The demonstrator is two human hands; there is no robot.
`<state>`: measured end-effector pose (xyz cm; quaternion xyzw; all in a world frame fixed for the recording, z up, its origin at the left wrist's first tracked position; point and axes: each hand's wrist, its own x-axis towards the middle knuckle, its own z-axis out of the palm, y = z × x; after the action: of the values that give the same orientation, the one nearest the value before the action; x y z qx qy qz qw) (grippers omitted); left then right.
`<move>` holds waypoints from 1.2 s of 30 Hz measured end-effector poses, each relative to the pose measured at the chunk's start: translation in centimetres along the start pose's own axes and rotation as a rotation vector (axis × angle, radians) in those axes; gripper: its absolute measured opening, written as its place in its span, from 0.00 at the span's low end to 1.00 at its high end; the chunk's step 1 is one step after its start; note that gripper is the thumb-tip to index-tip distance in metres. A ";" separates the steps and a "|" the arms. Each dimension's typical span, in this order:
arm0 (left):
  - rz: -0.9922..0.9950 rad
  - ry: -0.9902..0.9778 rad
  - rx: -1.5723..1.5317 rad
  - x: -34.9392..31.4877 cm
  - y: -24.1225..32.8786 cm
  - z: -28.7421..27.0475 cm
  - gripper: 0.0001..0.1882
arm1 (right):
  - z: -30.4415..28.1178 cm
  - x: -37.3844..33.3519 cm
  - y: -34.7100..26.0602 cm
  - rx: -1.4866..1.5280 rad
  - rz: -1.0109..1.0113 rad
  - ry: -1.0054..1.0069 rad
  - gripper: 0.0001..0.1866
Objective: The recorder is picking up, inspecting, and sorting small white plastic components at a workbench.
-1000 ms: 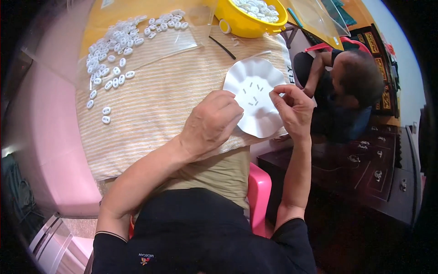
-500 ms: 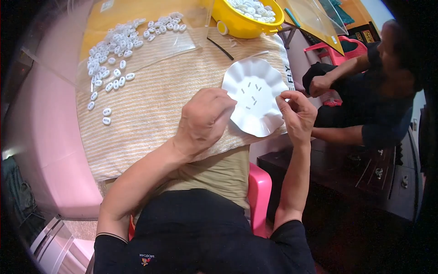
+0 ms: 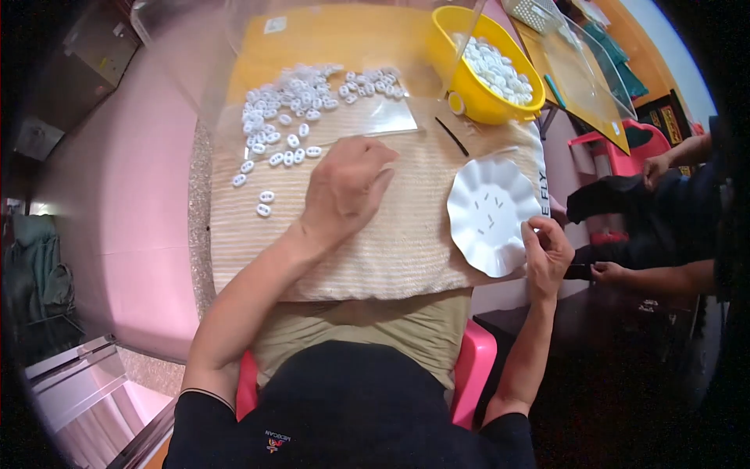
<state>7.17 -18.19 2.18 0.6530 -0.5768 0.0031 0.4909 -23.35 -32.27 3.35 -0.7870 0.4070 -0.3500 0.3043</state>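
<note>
My left hand (image 3: 348,184) hovers over the striped cloth, between the loose white pieces and the plate. Its fingers are curled closed, and whatever they hold, if anything, is hidden. At the right rim of a white wavy-edged plate (image 3: 467,230), the thumb and index finger of my right hand (image 3: 550,254) are pinched together. I cannot make out what lies between them. Several tiny grey slivers (image 3: 490,211) lie in the plate. Left of my left hand, small white oval pieces with two dark holes (image 3: 288,157) are scattered, thickening into a pile (image 3: 289,98) farther back.
A yellow basin (image 3: 492,109) full of white pieces stands at the back right. A black strip (image 3: 451,137) lies on the striped cloth (image 3: 367,262). Clear plastic sheeting covers the table's far part. Another person's hand (image 3: 613,272) is at the right, near a pink chair (image 3: 629,160).
The view has swung left, so the table sits farther right in it. My left hand has moved left, away from the plate. My right hand stays at the plate's right rim.
</note>
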 end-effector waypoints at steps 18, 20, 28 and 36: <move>-0.081 -0.006 0.056 -2.6 -2.0 -2.9 0.10 | 14.5 10.0 -10.7 -0.230 -0.476 -0.487 0.08; -0.069 0.008 0.054 -2.7 -2.2 -3.0 0.09 | 17.7 11.8 -11.3 -0.245 -0.536 -0.512 0.10; -0.026 0.044 -0.003 -3.1 -1.7 -2.8 0.06 | 24.7 15.7 -10.1 -0.516 -0.565 -0.489 0.12; -0.065 0.108 -0.156 -3.2 -1.8 -2.4 0.06 | 24.5 15.5 -9.7 -0.411 -0.668 -0.345 0.06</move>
<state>8.80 -14.55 0.48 0.6300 -0.5264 -0.0227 0.5704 6.95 -36.03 1.48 -0.9669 0.1340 -0.2040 0.0748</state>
